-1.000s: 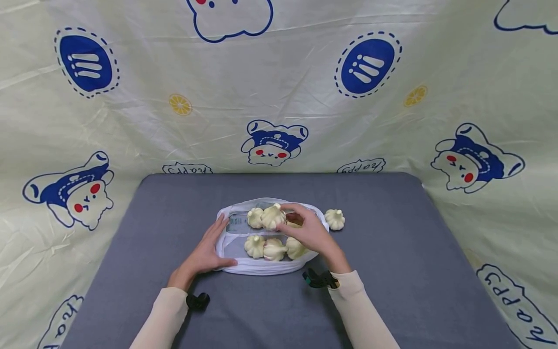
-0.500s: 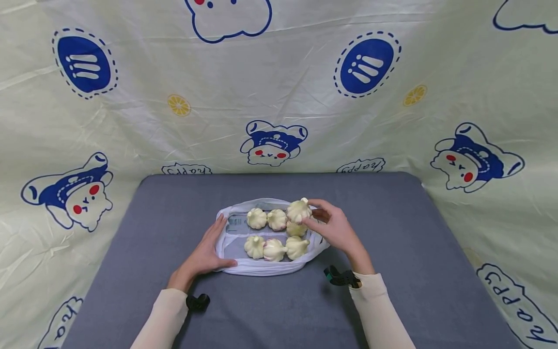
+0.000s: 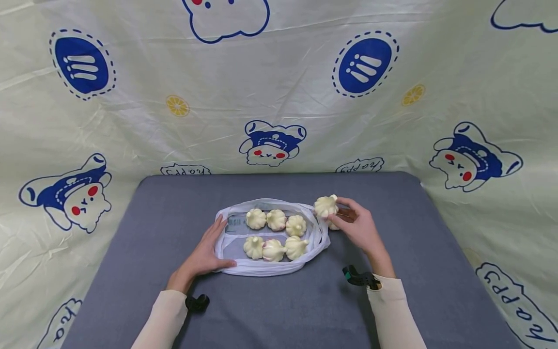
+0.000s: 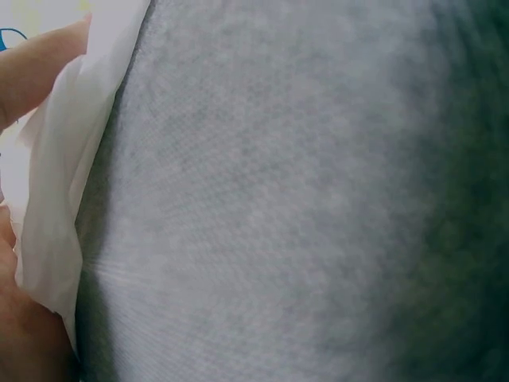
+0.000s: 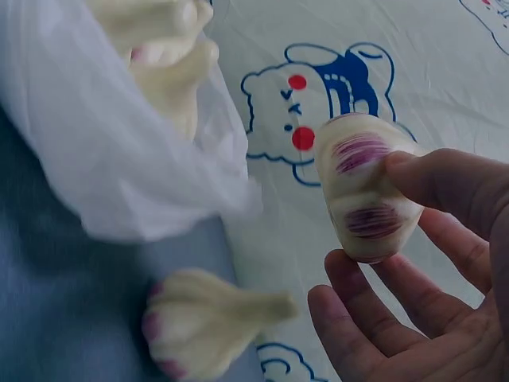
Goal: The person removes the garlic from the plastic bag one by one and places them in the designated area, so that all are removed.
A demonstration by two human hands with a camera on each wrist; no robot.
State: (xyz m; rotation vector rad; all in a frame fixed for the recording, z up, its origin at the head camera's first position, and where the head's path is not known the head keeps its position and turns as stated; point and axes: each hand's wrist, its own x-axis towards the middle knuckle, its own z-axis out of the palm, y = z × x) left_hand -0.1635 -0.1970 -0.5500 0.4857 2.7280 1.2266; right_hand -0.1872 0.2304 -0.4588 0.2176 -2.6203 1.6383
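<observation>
A white plastic bag [image 3: 274, 269] lies with its mouth spread wide, several garlic bulbs [image 3: 276, 220] sitting inside in two rows. My left hand [image 3: 202, 253] rests at the bag's left end, fingers and thumb spread apart along its rim. In the left wrist view a fold of the bag [image 4: 60, 175] partly covers that hand's fingers [image 4: 32, 76]. Just beyond the bag's right edge, my right hand [image 3: 355, 228] pinches one garlic bulb [image 5: 366, 187] between thumb and fingertips, raised, purple streaks showing. Below it, another garlic bulb [image 5: 203, 322] lies on the table, mostly hidden in the head view.
A grey cloth-covered table [image 3: 270, 315] carries the bag and bulbs. Behind and around it hangs a pale curtain [image 3: 218, 82] with cartoon bears. Dark cameras are strapped to both wrists.
My right hand has carried its garlic bulb rightward, from above the back row out past the bag's right rim. The left hand and the bulbs in the bag have stayed put.
</observation>
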